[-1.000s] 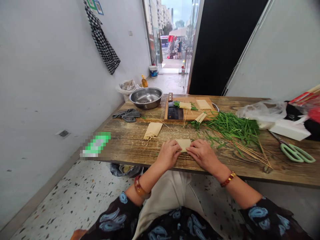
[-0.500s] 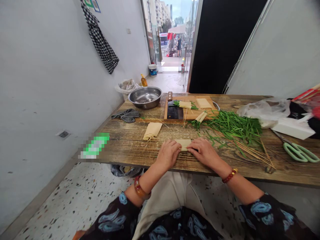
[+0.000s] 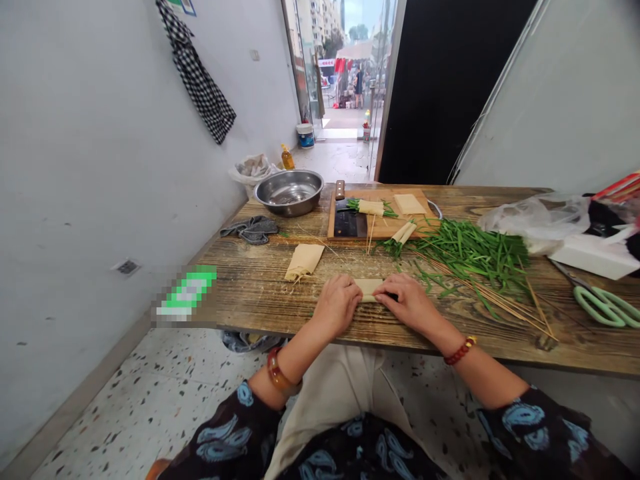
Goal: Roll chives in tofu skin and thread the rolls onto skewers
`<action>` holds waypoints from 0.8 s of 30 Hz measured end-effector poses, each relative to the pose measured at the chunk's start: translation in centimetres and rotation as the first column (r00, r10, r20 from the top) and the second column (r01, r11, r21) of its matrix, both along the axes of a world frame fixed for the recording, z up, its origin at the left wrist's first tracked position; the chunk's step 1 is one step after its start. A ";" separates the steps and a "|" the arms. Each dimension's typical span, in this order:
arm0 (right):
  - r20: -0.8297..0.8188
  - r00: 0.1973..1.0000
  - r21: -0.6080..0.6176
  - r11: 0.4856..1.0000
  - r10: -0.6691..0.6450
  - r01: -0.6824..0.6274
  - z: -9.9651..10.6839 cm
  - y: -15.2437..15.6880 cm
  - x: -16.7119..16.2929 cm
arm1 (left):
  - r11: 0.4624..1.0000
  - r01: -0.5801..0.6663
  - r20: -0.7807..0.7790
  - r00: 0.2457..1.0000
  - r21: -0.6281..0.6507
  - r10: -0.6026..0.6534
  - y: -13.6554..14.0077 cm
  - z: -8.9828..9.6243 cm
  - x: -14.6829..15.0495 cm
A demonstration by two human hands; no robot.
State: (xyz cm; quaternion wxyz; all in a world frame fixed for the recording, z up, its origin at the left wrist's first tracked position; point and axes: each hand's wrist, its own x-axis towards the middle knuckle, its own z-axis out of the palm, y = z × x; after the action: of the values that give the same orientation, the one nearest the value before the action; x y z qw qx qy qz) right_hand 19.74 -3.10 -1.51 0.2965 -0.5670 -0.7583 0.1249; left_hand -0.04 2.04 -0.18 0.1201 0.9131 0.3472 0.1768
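At the table's near edge, a pale tofu skin sheet (image 3: 371,288) lies between my hands, its near edge folded into a roll. My left hand (image 3: 340,301) has its fingers closed on the sheet's left end. The fingertips of my right hand (image 3: 404,300) pinch the right end. Whatever is inside the roll is hidden. Ahead and to the left lies a stack of tofu skin sheets (image 3: 305,260). Tofu skin rolls with chives (image 3: 404,231) rest just beyond my right hand, beside a heap of cut chives (image 3: 477,250).
A wooden cutting board (image 3: 385,232) holds a cleaver (image 3: 350,223), another chive roll and a tofu skin square (image 3: 409,204). Bamboo skewers (image 3: 505,307) and green-handled scissors (image 3: 603,305) lie right. A steel basin (image 3: 290,192) and grey cloth (image 3: 251,229) are at left.
My hands stay at the same sheet; the right fingers have shifted slightly along its near edge. The view has tilted a little.
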 end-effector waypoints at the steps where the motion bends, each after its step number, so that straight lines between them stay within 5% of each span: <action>1: -0.030 1.000 -0.002 1.000 -0.008 0.008 -0.2 0.1 0.0 | 1.000 0.009 -0.009 1.000 -0.010 -0.009 0.1 0.1 0.0; 6: -0.097 0.994 -0.001 0.999 -0.045 0.045 -0.7 0.3 0.0 | 1.000 -0.004 -0.019 1.000 -0.030 0.004 0.2 0.6 0.1; 14: 0.129 0.992 0.077 0.997 -0.013 0.003 0.7 -0.5 0.2 | 0.997 0.042 -0.033 0.999 0.061 -0.040 0.2 0.4 0.0; 24: 0.198 0.980 0.105 0.995 -0.018 -0.003 0.3 -0.7 0.4 | 0.990 0.119 -0.034 0.993 0.076 -0.116 0.4 0.1 -0.7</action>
State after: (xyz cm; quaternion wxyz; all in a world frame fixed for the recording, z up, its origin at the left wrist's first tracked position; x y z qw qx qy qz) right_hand 20.15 -3.81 -1.26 0.2489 -0.5634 -0.7874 0.0267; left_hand -0.74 2.49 -0.11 0.0893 0.9385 0.2873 0.1693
